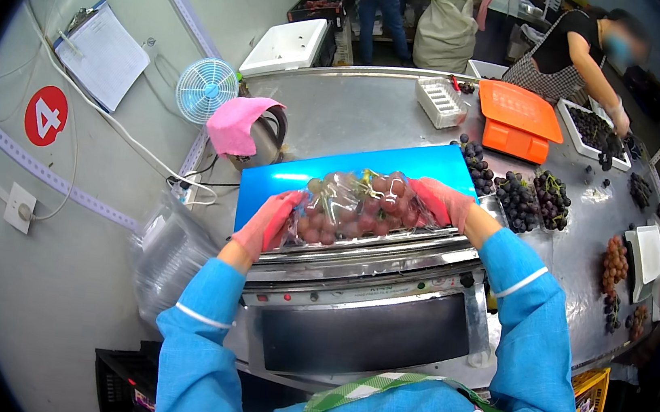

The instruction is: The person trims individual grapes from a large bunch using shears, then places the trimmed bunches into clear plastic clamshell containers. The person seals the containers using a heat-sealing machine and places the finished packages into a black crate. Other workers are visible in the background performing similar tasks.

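Note:
A clear plastic-wrapped pack of red grapes (pixel 362 210) with green stems lies level between my two pink-gloved hands. My left hand (pixel 269 222) is closed on the pack's left end. Its right end is in the grip of my right hand (pixel 442 204). Behind and partly under the pack is a bright blue panel (pixel 284 180). Just below it runs the metal bar of a wrapping machine (pixel 363 268), which has small buttons and a dark flat plate (pixel 364 332) nearer to me. My fingertips are partly hidden by the film and glove folds.
Loose dark grape bunches (pixel 516 201) lie right of the panel, near an orange scale (pixel 519 114) and a white tray (pixel 441 102). A pot (pixel 263 145) with a pink cloth and a blue fan (pixel 205 90) stand left. Across the table, a person (pixel 579 59) handles grapes.

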### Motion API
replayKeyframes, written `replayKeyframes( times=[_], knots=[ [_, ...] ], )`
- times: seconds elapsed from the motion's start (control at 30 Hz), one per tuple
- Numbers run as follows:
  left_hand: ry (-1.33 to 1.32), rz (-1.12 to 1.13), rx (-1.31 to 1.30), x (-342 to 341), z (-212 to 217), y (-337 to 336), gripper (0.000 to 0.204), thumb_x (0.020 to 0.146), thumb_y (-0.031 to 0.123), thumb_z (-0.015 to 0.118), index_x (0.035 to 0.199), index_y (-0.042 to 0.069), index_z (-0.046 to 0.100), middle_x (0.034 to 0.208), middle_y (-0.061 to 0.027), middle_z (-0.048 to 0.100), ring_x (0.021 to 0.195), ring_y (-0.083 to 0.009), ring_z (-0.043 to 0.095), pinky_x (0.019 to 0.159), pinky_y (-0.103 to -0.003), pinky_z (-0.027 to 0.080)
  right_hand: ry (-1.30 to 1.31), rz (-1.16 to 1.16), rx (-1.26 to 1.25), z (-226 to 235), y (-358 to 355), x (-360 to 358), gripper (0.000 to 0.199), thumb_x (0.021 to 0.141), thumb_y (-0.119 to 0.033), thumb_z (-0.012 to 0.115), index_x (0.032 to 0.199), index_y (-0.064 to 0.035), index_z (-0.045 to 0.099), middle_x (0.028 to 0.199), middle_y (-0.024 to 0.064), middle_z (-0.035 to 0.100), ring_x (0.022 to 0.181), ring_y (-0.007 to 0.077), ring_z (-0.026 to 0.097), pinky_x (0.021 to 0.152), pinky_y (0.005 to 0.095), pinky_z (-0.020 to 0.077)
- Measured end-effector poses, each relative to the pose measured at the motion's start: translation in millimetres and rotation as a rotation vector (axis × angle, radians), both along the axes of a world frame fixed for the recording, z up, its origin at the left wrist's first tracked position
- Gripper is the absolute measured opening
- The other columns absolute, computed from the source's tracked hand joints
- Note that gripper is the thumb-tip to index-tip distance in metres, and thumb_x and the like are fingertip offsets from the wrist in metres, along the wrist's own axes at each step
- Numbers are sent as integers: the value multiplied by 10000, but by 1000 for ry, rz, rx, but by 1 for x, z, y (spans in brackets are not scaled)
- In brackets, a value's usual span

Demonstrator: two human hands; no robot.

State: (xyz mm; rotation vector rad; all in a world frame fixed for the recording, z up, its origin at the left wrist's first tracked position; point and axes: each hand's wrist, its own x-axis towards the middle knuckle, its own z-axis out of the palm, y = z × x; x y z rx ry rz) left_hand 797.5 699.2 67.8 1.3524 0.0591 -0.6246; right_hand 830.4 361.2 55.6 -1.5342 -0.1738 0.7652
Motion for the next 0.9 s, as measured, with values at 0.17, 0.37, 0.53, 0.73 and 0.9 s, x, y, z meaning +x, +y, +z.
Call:
replayKeyframes(
  times=[0.17, 0.37, 0.53, 0.73, 0.9],
  knots=[
    [-112, 215, -1, -84, 1, -5, 412, 981, 329, 503, 1230, 3, 544, 994, -55, 617, 804, -125, 593, 689, -271, 510, -38, -29, 113, 24, -1, -85, 306, 948, -338, 542, 1016, -52, 626, 837, 11, 645, 686, 65, 581, 554, 220, 451],
    [-294, 269, 230, -184, -26, -9, 422, 984, 346, 502, 1274, 41, 537, 867, 16, 572, 757, -75, 506, 705, -219, 427, -401, -311, -70, 0, 20, -191, 391, 1009, -352, 418, 949, 3, 569, 799, 54, 556, 778, 123, 464, 717, 309, 442],
    [-268, 396, -67, -225, -41, -32, 505, 1001, 388, 428, 1373, 49, 392, 1129, -92, 586, 1038, -196, 556, 889, -326, 468, -320, -346, -120, -11, 20, -226, 413, 1010, -374, 413, 1014, 9, 571, 883, 88, 597, 834, 166, 515, 790, 315, 450],
    [-198, 427, -518, -243, -20, -58, 570, 991, 465, 339, 1378, 48, 369, 1264, -150, 541, 1134, -265, 546, 944, -395, 468, -24, -390, 266, 7, 25, -254, 437, 1009, -437, 404, 1056, -37, 574, 976, 9, 593, 886, 86, 494, 816, 261, 435],
    [-201, 387, -357, -266, -14, -69, 500, 947, 430, 488, 1268, 47, 506, 1196, -123, 601, 1065, -265, 584, 921, -396, 447, -108, -719, 387, 21, 33, -289, 315, 996, -360, 486, 1013, -60, 581, 878, -32, 570, 818, 55, 501, 733, 236, 442]
  ],
)
